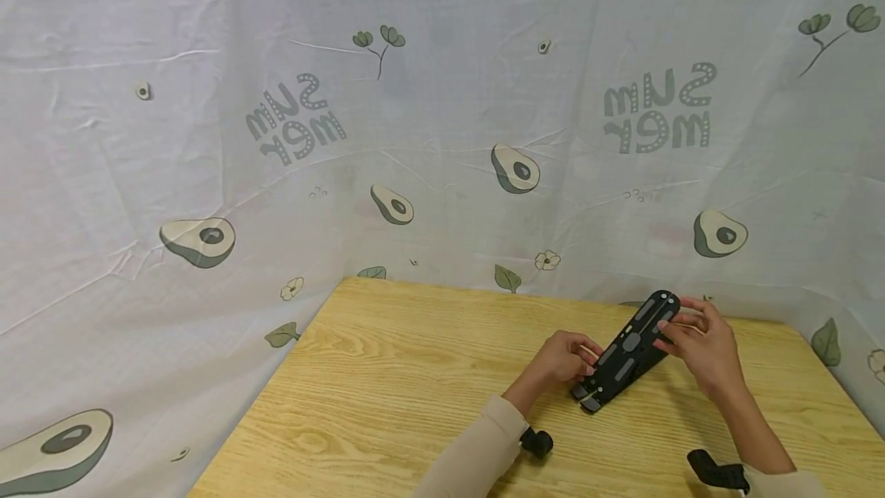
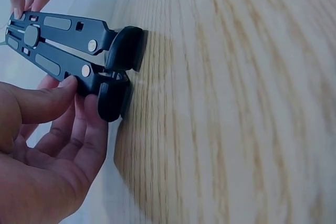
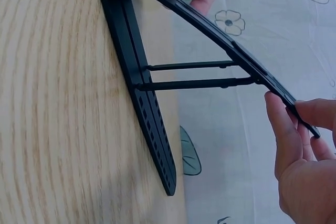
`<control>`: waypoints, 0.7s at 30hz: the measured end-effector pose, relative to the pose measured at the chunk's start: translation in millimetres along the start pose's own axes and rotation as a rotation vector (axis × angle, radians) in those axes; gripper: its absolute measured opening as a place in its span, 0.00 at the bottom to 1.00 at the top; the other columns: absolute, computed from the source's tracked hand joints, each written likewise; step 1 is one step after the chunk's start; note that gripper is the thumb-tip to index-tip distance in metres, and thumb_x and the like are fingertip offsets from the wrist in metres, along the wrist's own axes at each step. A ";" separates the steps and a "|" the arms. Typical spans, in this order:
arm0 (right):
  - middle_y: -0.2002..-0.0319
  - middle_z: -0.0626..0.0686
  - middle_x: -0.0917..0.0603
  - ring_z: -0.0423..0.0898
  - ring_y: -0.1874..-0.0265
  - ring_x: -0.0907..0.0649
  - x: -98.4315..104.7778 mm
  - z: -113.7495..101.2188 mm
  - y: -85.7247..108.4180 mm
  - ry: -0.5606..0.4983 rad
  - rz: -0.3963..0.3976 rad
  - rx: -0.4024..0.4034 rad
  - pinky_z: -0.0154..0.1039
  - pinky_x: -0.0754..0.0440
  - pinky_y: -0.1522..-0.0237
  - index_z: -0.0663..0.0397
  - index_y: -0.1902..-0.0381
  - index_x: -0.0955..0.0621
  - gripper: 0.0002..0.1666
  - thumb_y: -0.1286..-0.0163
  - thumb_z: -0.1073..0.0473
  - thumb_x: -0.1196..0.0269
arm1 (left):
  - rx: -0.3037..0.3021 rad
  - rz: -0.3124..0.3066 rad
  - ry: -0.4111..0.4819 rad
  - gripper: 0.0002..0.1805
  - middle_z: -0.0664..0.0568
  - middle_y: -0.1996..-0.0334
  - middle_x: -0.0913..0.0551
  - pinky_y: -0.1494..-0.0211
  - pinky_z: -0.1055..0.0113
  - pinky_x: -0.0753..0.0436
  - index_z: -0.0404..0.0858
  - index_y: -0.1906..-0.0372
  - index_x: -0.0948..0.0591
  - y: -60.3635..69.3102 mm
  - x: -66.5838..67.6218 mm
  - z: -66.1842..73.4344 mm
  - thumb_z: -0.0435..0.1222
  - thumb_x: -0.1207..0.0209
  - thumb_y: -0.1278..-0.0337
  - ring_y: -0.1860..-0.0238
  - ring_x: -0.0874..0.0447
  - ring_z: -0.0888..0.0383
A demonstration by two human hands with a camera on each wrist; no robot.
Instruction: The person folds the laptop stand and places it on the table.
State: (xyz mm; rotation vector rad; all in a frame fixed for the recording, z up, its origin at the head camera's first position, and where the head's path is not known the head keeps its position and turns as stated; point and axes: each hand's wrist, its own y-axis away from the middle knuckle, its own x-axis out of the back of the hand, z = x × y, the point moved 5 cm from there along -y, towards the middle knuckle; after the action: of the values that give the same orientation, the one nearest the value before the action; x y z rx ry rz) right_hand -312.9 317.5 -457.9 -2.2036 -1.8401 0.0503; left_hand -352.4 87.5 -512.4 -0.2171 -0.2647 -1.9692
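Observation:
A black folding stand (image 1: pixel 631 342) with grey pads rests on the table, its upper part tilted up from its base (image 3: pixel 137 77). Two thin struts (image 3: pixel 197 84) join the parts in the right wrist view. The left hand (image 1: pixel 563 358) pinches the stand's lower end near the hooked lips; in the left wrist view the left hand's thumb (image 2: pixel 50 98) lies on the black arm, fingers beneath. At the raised end, the right hand (image 1: pixel 708 348) pinches the edge between thumb and fingers, as the right hand (image 3: pixel 307 156) in the right wrist view also shows.
The wooden table (image 1: pixel 387 375) reaches back to a pale cloth (image 1: pixel 442 98) printed with avocados, leaves and lettering, which hangs behind and at the sides. Black wrist devices (image 1: pixel 536 443) are worn at both beige sleeves.

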 end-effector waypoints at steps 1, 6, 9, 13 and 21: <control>0.57 0.43 0.23 0.31 0.60 0.14 0.2 0.6 0.5 -0.029 0.001 -0.003 0.34 0.08 0.60 0.52 0.25 0.34 0.35 0.23 0.70 0.35 | 0.003 0.001 -0.002 0.15 0.52 0.70 0.14 0.69 0.67 0.15 0.39 0.56 0.09 -0.4 0.0 -0.4 0.19 0.36 0.38 0.73 0.19 0.60; 0.58 0.43 0.22 0.33 0.61 0.14 0.5 0.6 2.4 -0.134 0.006 0.008 0.34 0.08 0.62 0.47 0.27 0.32 0.35 0.25 0.73 0.34 | 0.007 0.000 -0.008 0.15 0.54 0.71 0.14 0.71 0.68 0.17 0.39 0.55 0.08 -2.4 0.0 -1.4 0.19 0.36 0.38 0.74 0.20 0.61; 0.58 0.43 0.22 0.33 0.62 0.13 0.7 -0.5 3.6 -0.154 0.011 0.019 0.35 0.08 0.62 0.46 0.29 0.31 0.34 0.25 0.73 0.34 | -0.001 -0.007 -0.007 0.16 0.55 0.71 0.14 0.71 0.68 0.18 0.39 0.55 0.08 -3.6 0.1 -1.9 0.19 0.36 0.39 0.74 0.20 0.61; 0.59 0.43 0.22 0.33 0.63 0.13 0.6 -1.3 6.3 -0.150 0.020 0.010 0.35 0.08 0.62 0.45 0.29 0.32 0.34 0.25 0.72 0.33 | -0.012 -0.023 0.003 0.16 0.54 0.70 0.14 0.71 0.69 0.19 0.38 0.54 0.08 -5.2 0.4 -3.1 0.18 0.36 0.39 0.74 0.20 0.61; 0.57 0.44 0.25 0.34 0.63 0.14 -0.4 -3.9 11.6 -0.183 0.003 -0.004 0.34 0.08 0.61 0.49 0.39 0.30 0.24 0.24 0.71 0.34 | -0.023 -0.061 -0.002 0.16 0.54 0.69 0.14 0.69 0.69 0.19 0.37 0.53 0.08 -8.0 3.6 -3.6 0.19 0.36 0.38 0.72 0.20 0.61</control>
State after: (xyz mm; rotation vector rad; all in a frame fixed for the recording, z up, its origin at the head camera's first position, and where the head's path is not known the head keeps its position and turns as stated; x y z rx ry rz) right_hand -301.0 314.6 -456.8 -2.2713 -1.9307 0.2574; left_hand -361.3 86.5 -515.6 -0.2285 -0.2522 -2.0334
